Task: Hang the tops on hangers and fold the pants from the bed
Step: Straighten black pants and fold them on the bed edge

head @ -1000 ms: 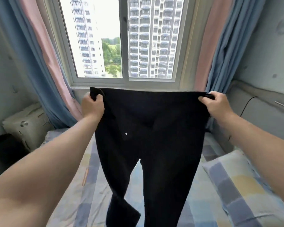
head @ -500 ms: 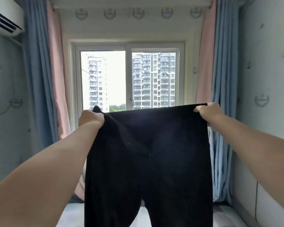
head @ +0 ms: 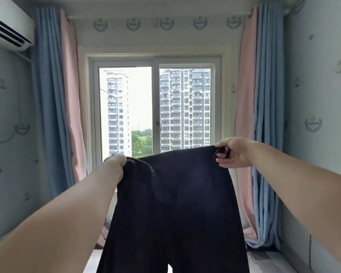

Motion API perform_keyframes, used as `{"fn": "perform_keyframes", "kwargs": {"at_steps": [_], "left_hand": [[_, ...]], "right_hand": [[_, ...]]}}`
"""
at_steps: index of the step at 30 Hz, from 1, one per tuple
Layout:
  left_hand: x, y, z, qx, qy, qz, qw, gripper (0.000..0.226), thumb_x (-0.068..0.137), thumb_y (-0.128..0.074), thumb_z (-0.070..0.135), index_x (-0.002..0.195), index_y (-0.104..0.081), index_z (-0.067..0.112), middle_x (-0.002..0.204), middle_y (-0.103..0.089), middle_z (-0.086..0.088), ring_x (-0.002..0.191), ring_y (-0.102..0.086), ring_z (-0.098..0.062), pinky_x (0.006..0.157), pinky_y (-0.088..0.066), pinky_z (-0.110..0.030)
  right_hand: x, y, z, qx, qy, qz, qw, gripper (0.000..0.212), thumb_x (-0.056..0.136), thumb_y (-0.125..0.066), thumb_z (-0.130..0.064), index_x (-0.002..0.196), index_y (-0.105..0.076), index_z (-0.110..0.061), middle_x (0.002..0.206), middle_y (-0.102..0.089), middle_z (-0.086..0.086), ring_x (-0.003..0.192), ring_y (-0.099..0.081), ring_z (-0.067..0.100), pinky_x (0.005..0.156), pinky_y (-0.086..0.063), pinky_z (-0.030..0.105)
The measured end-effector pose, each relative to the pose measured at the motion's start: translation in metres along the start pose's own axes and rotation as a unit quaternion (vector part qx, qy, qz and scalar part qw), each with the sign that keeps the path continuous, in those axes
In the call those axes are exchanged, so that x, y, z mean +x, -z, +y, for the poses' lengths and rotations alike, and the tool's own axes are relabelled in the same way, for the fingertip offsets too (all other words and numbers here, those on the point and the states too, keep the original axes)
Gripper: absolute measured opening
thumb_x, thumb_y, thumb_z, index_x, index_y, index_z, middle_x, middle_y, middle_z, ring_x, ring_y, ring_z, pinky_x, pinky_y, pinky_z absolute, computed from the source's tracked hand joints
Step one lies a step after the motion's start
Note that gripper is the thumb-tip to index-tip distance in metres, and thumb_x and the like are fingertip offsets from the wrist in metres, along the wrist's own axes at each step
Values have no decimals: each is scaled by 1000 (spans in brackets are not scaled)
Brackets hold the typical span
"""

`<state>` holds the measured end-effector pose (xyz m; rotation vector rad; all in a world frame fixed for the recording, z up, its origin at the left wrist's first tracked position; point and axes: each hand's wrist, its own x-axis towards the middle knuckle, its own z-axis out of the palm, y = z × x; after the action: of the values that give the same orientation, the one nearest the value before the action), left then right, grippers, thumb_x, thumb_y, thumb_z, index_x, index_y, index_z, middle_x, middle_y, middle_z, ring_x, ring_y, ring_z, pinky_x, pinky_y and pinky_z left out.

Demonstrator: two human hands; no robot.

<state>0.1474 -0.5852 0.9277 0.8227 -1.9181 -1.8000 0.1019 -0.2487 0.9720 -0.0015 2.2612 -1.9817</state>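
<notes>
Black fabric pants (head: 171, 209) held up by the waistband between two raised bare hands.

The left hand (head: 115, 164) has its fingers curled round the waistband's left corner, bunching the cloth; the right hand (head: 232, 152) pinches the right corner, a small loop of fabric showing between thumb and fingers. The waistband sags slightly between the hands, and the legs hang straight down below them, in front of a white-framed sliding window (head: 156, 107) flanked by pink and blue curtains (head: 55, 99).

Left hand (head: 115, 162) gripping, right hand (head: 234, 153) pinching
</notes>
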Motion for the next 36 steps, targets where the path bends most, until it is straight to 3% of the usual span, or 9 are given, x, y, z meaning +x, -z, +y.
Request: {"fn": "perform_keyframes", "kwargs": {"at_steps": [4,9,14,18,22,26,29,33,36], "left_hand": [[-22,-8,28,-77,6,-35,996,35,100,-39,18,104,-72,5,98,-75,-13,92,-71,-31,90,-56,-47],[-64,-27,62,-161,-71,-111,978,28,99,-39,9,92,-67,12,82,-70,-4,71,-65,-20,62,-54,-33],[-96,-41,81,-179,-163,-191,951,21,94,-48,12,98,-68,17,96,-73,-5,82,-68,-20,69,-53,-30],[-108,-36,84,-167,-203,-256,930,14,90,-55,21,102,-61,20,100,-66,-2,89,-59,-21,74,-47,-33],[-114,-37,77,-97,-254,-338,901,50,68,-70,8,118,-60,10,116,-71,-12,104,-69,-29,87,-56,-41],[-112,-50,64,-79,-315,-283,902,56,66,-75,2,119,-59,10,111,-72,-16,97,-72,-31,84,-60,-43],[-109,-54,53,-91,-329,-227,912,39,77,-64,-8,112,-59,9,102,-70,-12,87,-69,-25,73,-59,-37],[-102,-34,56,-138,-317,-229,910,35,84,-52,-12,108,-64,11,98,-70,-9,84,-67,-26,67,-55,-34],[-98,-8,69,-188,-296,-268,897,39,85,-51,-12,110,-66,13,98,-72,-9,85,-69,-28,69,-57,-37]], "right_hand": [[-6,-10,-18,61,7,-46,997,24,94,-64,-24,77,-57,-9,82,-69,10,86,-67,23,79,-55,33],[-25,-29,-50,59,40,-124,990,24,93,-61,-23,100,-68,-2,97,-74,9,71,-65,17,63,-46,21],[-54,-51,-80,41,106,-171,979,32,88,-56,-20,107,-71,1,103,-75,9,61,-48,11,55,-33,17],[-74,-61,-92,12,170,-142,975,23,86,-51,-18,90,-71,-6,103,-77,8,64,-47,12,57,-32,20],[-90,-69,-99,10,214,-126,969,14,86,-49,-16,82,-61,-11,102,-77,8,61,-50,13,57,-30,23],[-98,-83,-102,-16,236,-97,967,17,88,-51,-16,76,-62,-12,88,-77,7,66,-50,15,57,-32,24],[-99,-82,-100,-87,311,-40,946,20,91,-53,-17,87,-71,-9,88,-78,1,75,-62,15,65,-43,26],[-66,-56,-73,-122,477,221,842,22,95,-57,-25,113,-68,-20,113,-66,-11,108,-61,13,95,-49,33],[-44,-43,-36,-69,325,134,934,80,87,-65,-60,152,-31,-27,156,-37,-3,139,-39,21,115,-32,46]]}}
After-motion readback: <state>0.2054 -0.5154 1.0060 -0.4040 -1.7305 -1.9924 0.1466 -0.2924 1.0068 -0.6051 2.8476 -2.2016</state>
